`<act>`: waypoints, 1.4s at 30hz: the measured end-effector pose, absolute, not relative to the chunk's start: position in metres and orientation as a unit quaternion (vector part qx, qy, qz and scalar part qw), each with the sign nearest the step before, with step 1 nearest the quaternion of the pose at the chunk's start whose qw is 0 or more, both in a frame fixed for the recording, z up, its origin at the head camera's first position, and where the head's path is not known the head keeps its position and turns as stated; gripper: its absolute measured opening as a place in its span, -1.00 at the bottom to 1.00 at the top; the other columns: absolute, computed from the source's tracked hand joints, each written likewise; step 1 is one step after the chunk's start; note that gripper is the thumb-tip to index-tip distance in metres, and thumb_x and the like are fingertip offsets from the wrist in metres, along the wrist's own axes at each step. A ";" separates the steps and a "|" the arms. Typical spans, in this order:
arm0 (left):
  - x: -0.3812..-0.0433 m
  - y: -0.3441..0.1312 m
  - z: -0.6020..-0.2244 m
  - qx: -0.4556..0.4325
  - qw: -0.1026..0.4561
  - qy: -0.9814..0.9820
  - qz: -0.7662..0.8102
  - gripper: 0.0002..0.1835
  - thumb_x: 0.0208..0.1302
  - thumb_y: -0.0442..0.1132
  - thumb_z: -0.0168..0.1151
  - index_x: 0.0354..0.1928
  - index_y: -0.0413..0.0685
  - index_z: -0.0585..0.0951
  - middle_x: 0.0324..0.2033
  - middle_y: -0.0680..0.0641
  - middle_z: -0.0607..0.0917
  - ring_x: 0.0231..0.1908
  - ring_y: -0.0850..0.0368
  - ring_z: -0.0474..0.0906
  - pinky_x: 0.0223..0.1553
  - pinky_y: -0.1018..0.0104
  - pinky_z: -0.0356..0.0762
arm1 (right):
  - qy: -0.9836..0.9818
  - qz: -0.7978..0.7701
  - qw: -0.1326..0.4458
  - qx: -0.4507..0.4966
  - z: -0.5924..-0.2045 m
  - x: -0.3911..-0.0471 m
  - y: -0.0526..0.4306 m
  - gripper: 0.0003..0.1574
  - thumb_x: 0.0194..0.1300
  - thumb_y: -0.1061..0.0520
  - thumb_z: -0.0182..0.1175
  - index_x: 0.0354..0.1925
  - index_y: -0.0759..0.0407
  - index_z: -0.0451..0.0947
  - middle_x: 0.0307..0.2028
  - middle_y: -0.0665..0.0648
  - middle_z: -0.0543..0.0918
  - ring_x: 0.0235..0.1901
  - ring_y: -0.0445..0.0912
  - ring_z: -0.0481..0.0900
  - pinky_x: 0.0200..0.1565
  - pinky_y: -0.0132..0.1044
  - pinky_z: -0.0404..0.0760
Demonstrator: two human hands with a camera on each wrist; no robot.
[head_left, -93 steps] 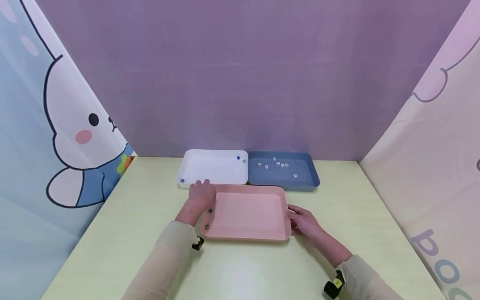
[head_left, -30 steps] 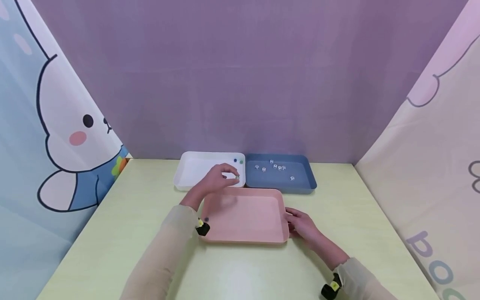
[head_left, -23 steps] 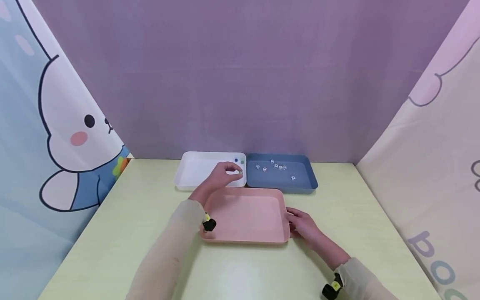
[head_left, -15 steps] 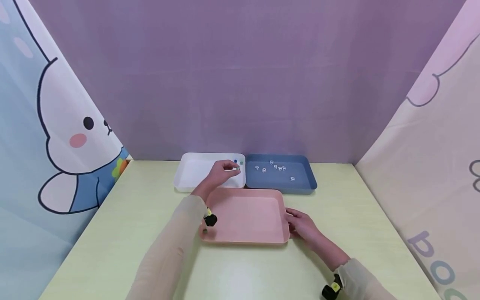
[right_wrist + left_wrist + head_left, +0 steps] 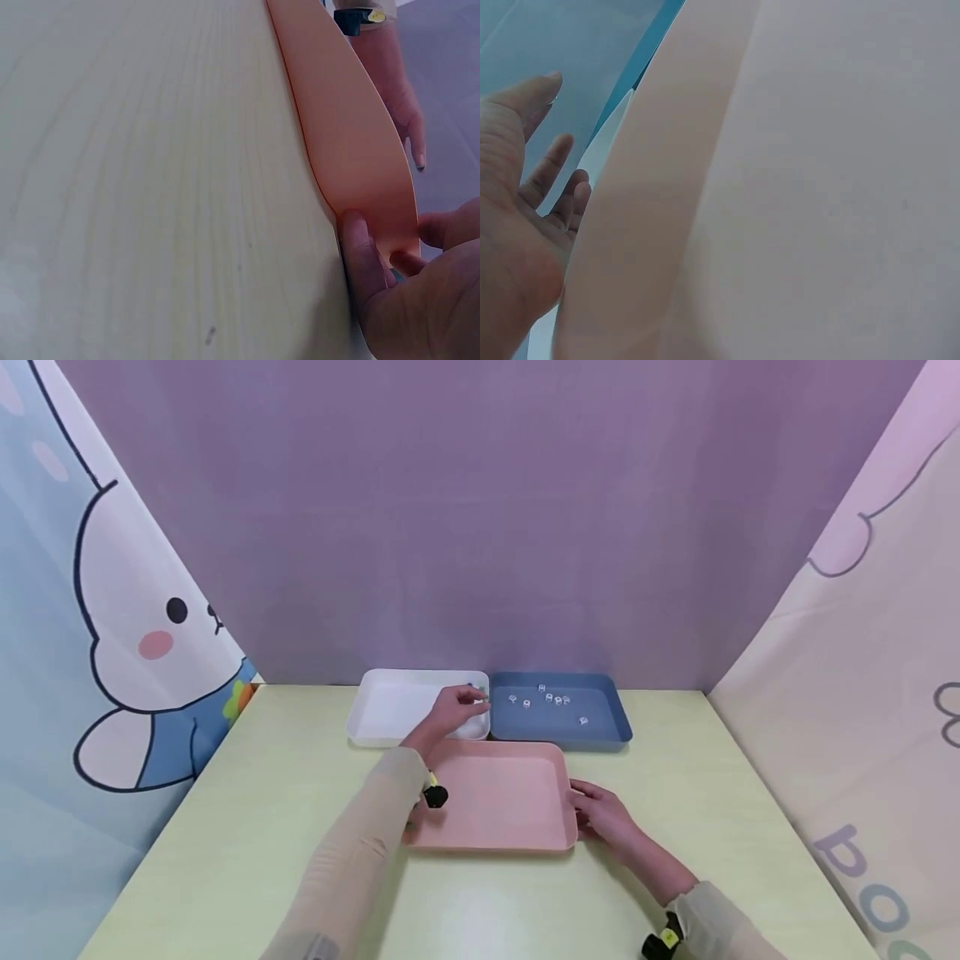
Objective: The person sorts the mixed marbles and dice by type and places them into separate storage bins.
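Observation:
My left hand (image 5: 450,706) is over the right end of the white tray (image 5: 390,706), thumb and index fingertips close together. Whether a marble is still between them I cannot tell. In the left wrist view the other fingers of the hand (image 5: 517,202) are loosely bent beside the pink tray's wall (image 5: 645,202). A blue marble (image 5: 470,685) shows behind the index finger. At the right end of the pink tray (image 5: 498,797), my right hand (image 5: 603,810) grips the wall; in the right wrist view its thumb (image 5: 360,255) presses the outer side.
A blue tray (image 5: 600,735) with several white dice (image 5: 558,700) stands right of the white one, both behind the pink tray. My left sleeve (image 5: 367,827) covers the pink tray's left end. Purple cloth (image 5: 480,527) closes the back of the table (image 5: 675,760).
My left hand took a marble from the pink tray's left side, carried it over the white tray, then shifted slightly right. The marble no longer shows at the fingertips. My right hand kept its grip.

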State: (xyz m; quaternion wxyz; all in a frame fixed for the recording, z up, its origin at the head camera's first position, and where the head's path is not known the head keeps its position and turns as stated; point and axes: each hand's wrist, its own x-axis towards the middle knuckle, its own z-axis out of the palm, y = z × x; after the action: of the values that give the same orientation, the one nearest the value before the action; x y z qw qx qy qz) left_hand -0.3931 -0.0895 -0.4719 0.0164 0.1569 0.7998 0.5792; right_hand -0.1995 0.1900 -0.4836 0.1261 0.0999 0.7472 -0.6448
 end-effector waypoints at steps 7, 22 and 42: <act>-0.397 -0.089 -0.480 0.143 0.012 0.800 0.582 -0.69 0.18 -0.21 0.42 -0.06 -0.20 0.70 -0.15 -0.06 0.64 -0.13 0.03 0.50 -0.16 0.27 0.54 | 0.747 -0.645 0.125 0.104 -0.486 -0.199 0.188 -0.43 0.44 0.08 0.08 0.34 0.27 0.35 -0.22 0.23 0.64 -0.34 -0.02 0.60 -0.35 -0.21 0.64; -0.398 -0.090 -0.478 0.130 0.030 0.804 0.580 -0.70 0.22 -0.11 0.38 -0.08 -0.12 0.72 -0.14 -0.04 0.68 -0.07 0.03 0.54 -0.06 0.20 0.55 | 0.746 -0.646 0.121 0.108 -0.485 -0.198 0.187 -0.44 0.43 0.10 0.09 0.32 0.27 0.37 -0.23 0.22 0.65 -0.36 -0.02 0.60 -0.36 -0.20 0.65; -0.384 -0.106 -0.451 0.214 0.031 0.861 0.460 -0.70 0.33 -0.09 0.26 -0.13 -0.20 0.71 -0.22 0.01 0.68 -0.12 0.08 0.53 0.02 0.13 0.48 | 0.751 -0.642 0.127 0.091 -0.486 -0.199 0.190 -0.40 0.45 0.07 0.07 0.36 0.26 0.32 -0.22 0.24 0.65 -0.35 -0.02 0.61 -0.38 -0.21 0.65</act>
State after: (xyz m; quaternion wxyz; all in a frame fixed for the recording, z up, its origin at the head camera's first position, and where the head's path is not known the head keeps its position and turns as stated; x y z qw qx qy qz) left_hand -0.3841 -0.1064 -0.4511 0.0313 0.2142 0.8611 0.4600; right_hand -0.1992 0.1898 -0.4862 0.1274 0.0914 0.7505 -0.6419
